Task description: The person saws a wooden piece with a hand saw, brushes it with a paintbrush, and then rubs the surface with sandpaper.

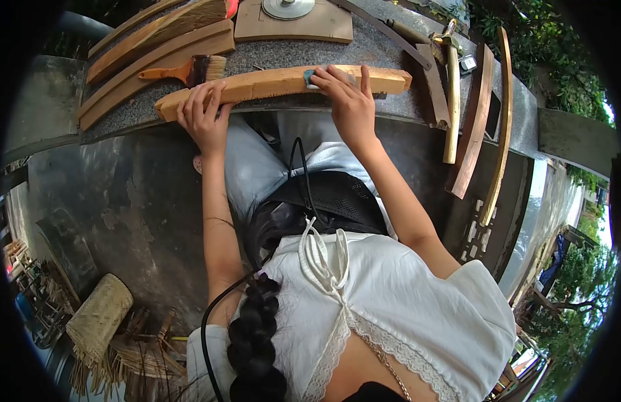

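Note:
A long, slightly curved bar of light wood [263, 83] lies across the near edge of the stone worktop. My left hand [204, 115] is closed around its left part, fingers over the top and thumb on the near side. Toward the right end, my right hand [350, 100] presses a small blue-grey sheet [309, 78], which looks like sandpaper, against the upper face. Most of that sheet is hidden under the fingers. Just behind the bar, near my left hand, rests a paintbrush [184, 71] with an orange handle.
Curved wooden pieces [156, 70] lie at the left of the granite worktop [253, 50]. A board [293, 30] bearing a metal disc [287, 7] sits at the back. On the right are a hammer [451, 94] and long wooden strips [475, 120], some overhanging the edge.

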`<state>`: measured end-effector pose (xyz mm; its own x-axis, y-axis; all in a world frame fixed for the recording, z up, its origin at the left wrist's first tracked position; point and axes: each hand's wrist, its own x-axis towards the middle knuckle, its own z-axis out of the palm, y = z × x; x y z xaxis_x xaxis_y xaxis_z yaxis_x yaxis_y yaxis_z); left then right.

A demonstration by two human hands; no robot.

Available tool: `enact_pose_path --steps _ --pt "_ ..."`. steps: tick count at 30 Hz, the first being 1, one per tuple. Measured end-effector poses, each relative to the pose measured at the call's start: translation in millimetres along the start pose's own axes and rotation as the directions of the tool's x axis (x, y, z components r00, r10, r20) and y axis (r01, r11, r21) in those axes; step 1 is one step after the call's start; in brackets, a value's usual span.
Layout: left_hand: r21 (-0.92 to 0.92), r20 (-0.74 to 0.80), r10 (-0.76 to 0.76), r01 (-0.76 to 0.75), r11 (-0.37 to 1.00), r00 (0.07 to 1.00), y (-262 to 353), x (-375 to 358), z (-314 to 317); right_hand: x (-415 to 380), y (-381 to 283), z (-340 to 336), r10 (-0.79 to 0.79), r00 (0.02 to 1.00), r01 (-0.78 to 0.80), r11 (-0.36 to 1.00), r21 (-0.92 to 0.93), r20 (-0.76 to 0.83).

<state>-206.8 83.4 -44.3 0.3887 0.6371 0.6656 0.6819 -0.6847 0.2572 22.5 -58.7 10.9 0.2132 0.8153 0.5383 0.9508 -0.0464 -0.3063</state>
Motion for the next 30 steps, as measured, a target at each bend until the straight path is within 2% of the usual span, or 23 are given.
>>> enact_pose_path --steps 3,6,8,12,14,16,19,20,22,25,26,28,30 --pt "0.001 -0.023 -0.006 0.006 1.000 1.000 -1 -12 0 -13 58 -33 0.135 0.991 -0.135 0.981 -0.142 -0.010" --pt "0.084 -0.029 0.027 -0.024 0.996 0.999 4 -21 -2 -21 66 -38 0.225 0.974 -0.226 0.970 -0.088 -0.021" --pt "0.025 -0.026 0.040 -0.039 0.999 0.999 5 -17 -6 -17 37 -24 0.223 0.975 -0.223 0.975 -0.010 0.007" --pt "-0.047 -0.014 0.039 -0.039 0.998 0.999 7 -19 -11 -10 -18 24 0.060 0.997 -0.065 0.991 0.120 0.045" --pt "-0.049 -0.004 0.038 -0.038 0.998 0.999 7 -18 -12 -10 -14 12 0.020 0.997 -0.023 0.999 0.038 0.075" --pt "-0.059 -0.002 0.028 -0.028 0.998 1.000 8 -18 -10 -20 12 -5 0.075 0.995 -0.071 0.995 -0.065 0.072" --pt "-0.059 0.004 0.011 -0.011 0.998 1.000 8 -19 -5 -41 63 -34 0.209 0.977 -0.211 0.956 -0.201 -0.033" --pt "-0.054 0.004 0.027 -0.027 0.998 1.000 8 -19 -3 -41 66 -39 0.218 0.975 -0.223 0.953 -0.203 -0.046" --pt "-0.049 0.005 0.043 -0.043 0.998 0.999 8 -20 -2 -42 56 -23 0.243 0.964 -0.251 0.965 -0.074 -0.107" --pt "-0.030 0.003 0.037 -0.037 0.999 0.999 8 -20 -2 -22 5 15 0.086 0.994 -0.086 0.996 0.004 -0.065" --pt "-0.039 0.002 0.040 -0.040 0.998 0.999 7 -20 -2 -18 -10 22 0.048 0.998 -0.043 0.994 0.099 -0.042" --pt "-0.045 0.003 0.051 -0.051 0.998 0.999 6 -18 -3 -17 -13 23 -0.011 1.000 0.012 0.996 0.089 -0.008" --pt "-0.085 -0.012 0.036 -0.036 0.996 0.999 5 -20 -1 -24 8 4 0.004 1.000 -0.005 1.000 0.029 0.026"
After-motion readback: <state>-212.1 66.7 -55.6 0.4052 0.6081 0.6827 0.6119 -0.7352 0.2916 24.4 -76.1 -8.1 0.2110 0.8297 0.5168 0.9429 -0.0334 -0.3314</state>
